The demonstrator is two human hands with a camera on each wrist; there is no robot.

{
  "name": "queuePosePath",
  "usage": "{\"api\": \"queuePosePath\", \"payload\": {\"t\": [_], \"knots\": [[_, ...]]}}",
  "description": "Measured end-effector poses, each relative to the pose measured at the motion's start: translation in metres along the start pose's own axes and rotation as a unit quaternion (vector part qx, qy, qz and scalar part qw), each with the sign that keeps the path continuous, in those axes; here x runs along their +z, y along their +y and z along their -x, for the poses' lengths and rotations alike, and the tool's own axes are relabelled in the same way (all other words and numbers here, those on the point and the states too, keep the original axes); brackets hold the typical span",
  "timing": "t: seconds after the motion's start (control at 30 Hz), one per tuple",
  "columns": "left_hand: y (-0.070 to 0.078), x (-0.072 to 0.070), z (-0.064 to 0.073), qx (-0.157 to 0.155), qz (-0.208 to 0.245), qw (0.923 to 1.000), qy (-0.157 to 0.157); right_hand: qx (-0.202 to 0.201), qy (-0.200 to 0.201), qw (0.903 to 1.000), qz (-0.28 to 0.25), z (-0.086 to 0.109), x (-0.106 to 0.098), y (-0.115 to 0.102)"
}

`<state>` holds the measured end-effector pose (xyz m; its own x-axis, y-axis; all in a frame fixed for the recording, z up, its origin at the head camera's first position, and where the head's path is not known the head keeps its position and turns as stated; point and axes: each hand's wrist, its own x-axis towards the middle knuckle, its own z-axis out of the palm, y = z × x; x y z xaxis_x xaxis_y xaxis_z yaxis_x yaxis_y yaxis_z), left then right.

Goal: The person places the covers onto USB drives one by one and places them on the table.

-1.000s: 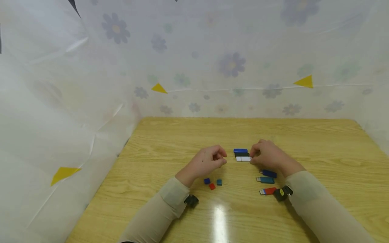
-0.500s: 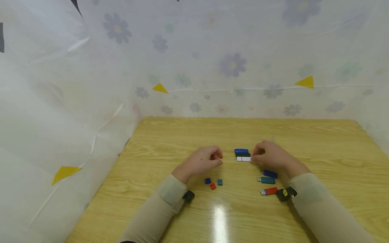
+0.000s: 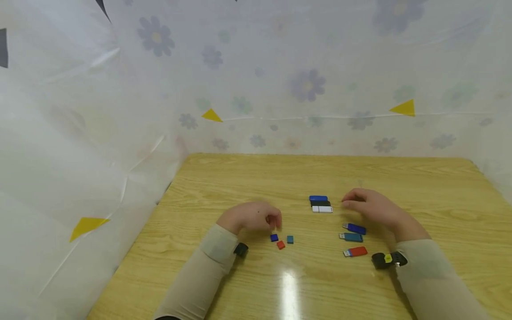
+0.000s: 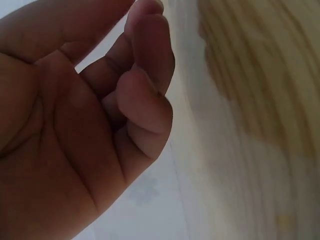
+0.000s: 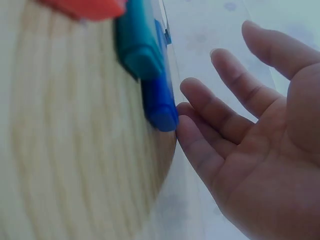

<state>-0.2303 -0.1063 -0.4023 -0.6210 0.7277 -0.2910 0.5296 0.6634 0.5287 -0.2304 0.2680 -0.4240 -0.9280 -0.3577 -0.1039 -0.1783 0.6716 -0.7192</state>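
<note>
Three capped USB sticks lie side by side: a blue stick (image 3: 318, 198), a black stick (image 3: 321, 204) and a white stick (image 3: 322, 209). Just right of them is my right hand (image 3: 374, 208), its fingers apart and holding nothing. Nearer lie three sticks with bare metal plugs: dark blue (image 3: 355, 229), teal (image 3: 352, 237) and red (image 3: 356, 252). My left hand (image 3: 253, 216) hovers with loosely bent fingers above and left of three small caps: a blue cap (image 3: 274, 238), a red cap (image 3: 281, 245) and a teal cap (image 3: 290, 239). No object shows in its palm in the left wrist view.
The wood-grain table (image 3: 240, 178) carries everything. Behind it and at its left hangs a pale flowered sheet (image 3: 256, 89) with yellow triangular patches. A bright reflection shines on the near part of the tabletop.
My right hand has left the white stick's end and drawn to the right, its fingers loosening. The left hand has moved left and closer to the small caps. The sticks lie as before.
</note>
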Motion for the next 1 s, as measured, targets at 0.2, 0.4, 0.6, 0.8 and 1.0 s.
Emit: {"api": "queuePosePath", "payload": {"t": [0.2, 0.4, 0.6, 0.8, 1.0], "knots": [[0.0005, 0.0021, 0.0014, 0.000, 0.010, 0.9986, -0.052, -0.001, -0.009, 0.9999, -0.009, 0.0036, 0.0004, -0.0020], [0.0026, 0.0033, 0.0019, 0.003, -0.004, 0.9981, -0.062, -0.005, -0.006, 1.0000, -0.005, 0.0046, 0.0000, -0.0081], [0.0031, 0.0077, 0.0045, -0.003, -0.013, 0.9986, -0.051, -0.007, -0.012, 0.9999, -0.007, 0.0019, 0.0018, -0.0086], [0.0028, 0.0078, 0.0038, 0.010, -0.020, 0.9989, -0.042, -0.018, -0.018, 0.9997, -0.003, 0.0002, 0.0030, -0.0076], [0.0036, 0.0086, 0.0029, -0.012, -0.038, 0.9989, -0.024, -0.024, -0.017, 0.9993, 0.023, 0.0014, 0.0001, -0.0036]]}}
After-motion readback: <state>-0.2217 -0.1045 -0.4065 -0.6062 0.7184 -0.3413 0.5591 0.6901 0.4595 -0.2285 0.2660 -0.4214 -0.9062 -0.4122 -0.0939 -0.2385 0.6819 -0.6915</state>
